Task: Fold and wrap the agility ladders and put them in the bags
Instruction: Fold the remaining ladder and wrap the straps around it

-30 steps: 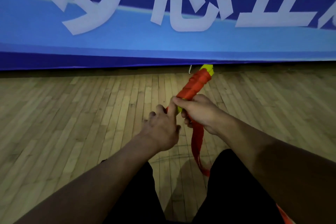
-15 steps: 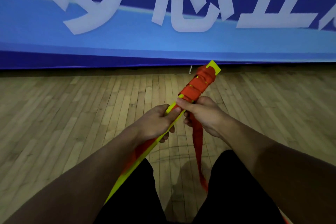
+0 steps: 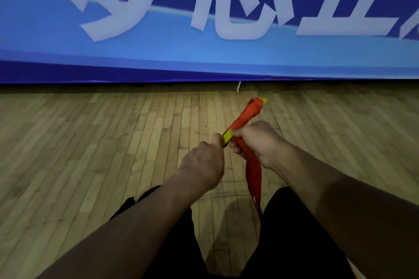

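Note:
The agility ladder [image 3: 248,113] is a bundle of yellow rungs with red strap wound around its far half, pointing away from me and to the right. My left hand [image 3: 205,163] grips the bare yellow near end of the bundle. My right hand [image 3: 257,142] is closed on the red strap [image 3: 254,179] just beside the bundle; the loose strap hangs down from it between my knees. The bundle's near end is hidden by my left hand. No bag is in view.
A wooden plank floor [image 3: 102,154] stretches ahead. A blue banner with large white characters [image 3: 158,47] runs along the far edge of the floor. My legs in black trousers [image 3: 294,244] fill the bottom of the view.
The bundle has dropped lower and rolled, so less yellow shows at its tip. My left hand has shifted up over the near end. The right hand has turned with the strap.

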`<state>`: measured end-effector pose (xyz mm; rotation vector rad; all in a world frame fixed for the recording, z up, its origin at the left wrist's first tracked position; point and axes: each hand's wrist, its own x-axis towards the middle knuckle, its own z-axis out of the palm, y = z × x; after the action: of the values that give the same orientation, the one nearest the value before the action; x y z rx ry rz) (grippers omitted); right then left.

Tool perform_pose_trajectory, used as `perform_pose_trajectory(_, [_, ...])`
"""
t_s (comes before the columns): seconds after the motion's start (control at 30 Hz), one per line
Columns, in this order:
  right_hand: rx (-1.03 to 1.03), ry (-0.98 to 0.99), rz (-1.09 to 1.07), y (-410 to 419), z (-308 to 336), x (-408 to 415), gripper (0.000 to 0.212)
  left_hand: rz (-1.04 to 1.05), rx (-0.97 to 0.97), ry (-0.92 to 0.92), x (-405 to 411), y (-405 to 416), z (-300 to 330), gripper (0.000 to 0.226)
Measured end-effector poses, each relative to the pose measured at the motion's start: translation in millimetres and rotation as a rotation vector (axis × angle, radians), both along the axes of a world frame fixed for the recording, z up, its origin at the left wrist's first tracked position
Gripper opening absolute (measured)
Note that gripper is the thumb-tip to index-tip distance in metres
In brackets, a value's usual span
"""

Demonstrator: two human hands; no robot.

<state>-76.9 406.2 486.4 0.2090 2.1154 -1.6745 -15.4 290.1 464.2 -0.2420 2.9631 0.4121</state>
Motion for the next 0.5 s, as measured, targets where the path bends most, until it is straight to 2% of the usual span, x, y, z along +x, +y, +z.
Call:
perform_pose_trajectory(0.07, [0.013, -0.018, -0.026, -4, 1, 2, 0.02, -0.05, -0.116, -0.015, 4, 8, -9, 0.065])
perform_pose_trajectory(0.1, [0.022, -0.006, -0.035, -4, -1, 2, 0.023, -0.077, -0.132, -0.003, 6, 9, -11, 0.071])
perform_pose_trajectory(0.17, [0.033, 0.035, -0.044, 2, -4, 2, 0.026, -0.126, -0.049, 0.035, 6, 4, -7, 0.069])
perform_pose_trajectory(0.23, [-0.003, 0.062, -0.018, 9, -6, 0, 0.024, -0.139, 0.185, 0.062, 4, -8, 3, 0.056])
perform_pose_trajectory(0.3, [-0.133, 0.065, 0.045, 14, -5, -2, 0.025, -0.033, 0.586, 0.08, 0, -24, 11, 0.038])
perform_pose_trajectory(0.33, [-0.233, 0.059, 0.081, 16, -4, -3, 0.024, 0.051, 0.82, 0.045, -1, -31, 15, 0.033])
perform_pose_trajectory(0.4, [-0.379, 0.039, 0.154, 20, -3, -6, 0.021, 0.137, 1.206, -0.19, 0, -41, 24, 0.032])
perform_pose_trajectory(0.43, [-0.395, 0.033, 0.18, 22, -2, -6, 0.02, 0.116, 1.299, -0.313, 1, -43, 29, 0.03])
perform_pose_trajectory(0.5, [-0.323, 0.035, 0.187, 23, -2, -5, 0.026, 0.067, 1.278, -0.37, -1, -43, 35, 0.026])
